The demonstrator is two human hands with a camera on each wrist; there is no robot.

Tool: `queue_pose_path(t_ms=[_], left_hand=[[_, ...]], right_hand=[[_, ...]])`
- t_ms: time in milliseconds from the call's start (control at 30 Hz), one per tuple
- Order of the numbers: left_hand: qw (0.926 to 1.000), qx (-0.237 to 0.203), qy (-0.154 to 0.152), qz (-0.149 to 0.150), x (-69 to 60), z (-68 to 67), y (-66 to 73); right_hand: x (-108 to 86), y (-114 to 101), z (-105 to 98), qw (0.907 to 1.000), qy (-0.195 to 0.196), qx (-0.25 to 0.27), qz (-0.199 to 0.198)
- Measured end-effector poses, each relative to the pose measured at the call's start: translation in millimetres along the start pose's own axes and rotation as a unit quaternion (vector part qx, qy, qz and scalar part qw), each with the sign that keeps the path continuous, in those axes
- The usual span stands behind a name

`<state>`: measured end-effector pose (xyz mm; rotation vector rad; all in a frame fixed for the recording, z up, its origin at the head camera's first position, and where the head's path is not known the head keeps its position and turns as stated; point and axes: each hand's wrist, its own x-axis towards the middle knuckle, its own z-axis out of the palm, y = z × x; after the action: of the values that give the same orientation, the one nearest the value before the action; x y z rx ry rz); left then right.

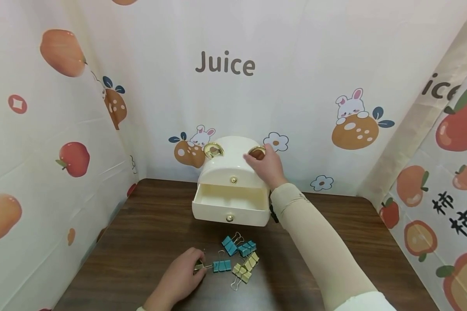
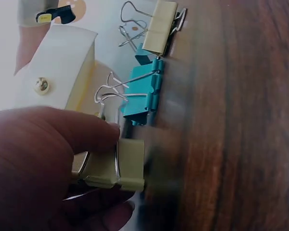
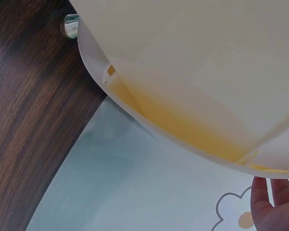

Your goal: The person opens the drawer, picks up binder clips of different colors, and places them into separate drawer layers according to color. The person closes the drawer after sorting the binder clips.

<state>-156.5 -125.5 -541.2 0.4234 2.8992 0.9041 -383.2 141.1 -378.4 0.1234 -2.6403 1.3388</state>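
My left hand (image 1: 180, 275) pinches a yellow binder clip (image 2: 127, 163) between thumb and fingers, low over the table; the hand hides part of it. Just right of it lies a blue binder clip (image 1: 222, 266). Further blue clips (image 1: 230, 245) and yellow clips (image 1: 241, 273) lie in a loose group beside it. A white drawer box (image 1: 233, 151) with round gold-rimmed ears stands at the back, its lower drawer (image 1: 231, 214) pulled out. With my right hand (image 1: 270, 167) I grip the box's top right side at the ear; some fingers are hidden behind it.
The box stands near the back edge of the dark wooden table (image 1: 148, 242). A fruit-printed curtain (image 1: 295, 77) hangs close behind it and along both sides. The open drawer juts out toward the clips.
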Motion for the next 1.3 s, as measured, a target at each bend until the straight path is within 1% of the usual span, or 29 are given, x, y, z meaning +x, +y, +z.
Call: queue_pose_path(t_ms=[133,333,533,633,767,867,967,1100,1300], left_hand=[[0.9999,-0.010,-0.001,-0.008,-0.5,-2.7,1.4],[0.9996,-0.025,0.007,-0.015,-1.6,-4.5,1.0],[0.9991,-0.035,0.023,-0.001,-3.0,-3.7,-1.3],[0.9983,-0.050,0.030,0.009,-5.3,-5.2,-1.4],[0.9971,-0.061,0.030,0.035,-9.5,-9.1,-2.8],[0.9964,-0.055,0.025,0.060,-9.8,-13.2,-3.6],[0.9954,-0.044,0.010,0.085,-5.8,-18.4,-2.4],[0.9928,-0.027,-0.020,0.115,2.4,-26.6,3.8],[0.9828,0.007,-0.050,0.177,13.1,-38.1,17.1]], right_hand=[[-0.7,-1,0,1.0000,0.001,0.000,-0.002],[0.4,-1,0,1.0000,-0.001,0.002,0.004],[1.0,1,-1,1.0000,0.003,0.001,0.003],[0.4,0,0,1.0000,0.002,0.002,0.001],[-1.1,-1,1,1.0000,-0.003,0.000,0.002],[-1.3,-1,0,1.0000,-0.003,-0.003,0.004],[-0.5,0,-1,1.0000,0.000,-0.003,0.008],[0.6,0,-3,0.9999,0.001,-0.003,0.010],[0.5,1,-1,1.0000,-0.002,-0.002,0.003]])
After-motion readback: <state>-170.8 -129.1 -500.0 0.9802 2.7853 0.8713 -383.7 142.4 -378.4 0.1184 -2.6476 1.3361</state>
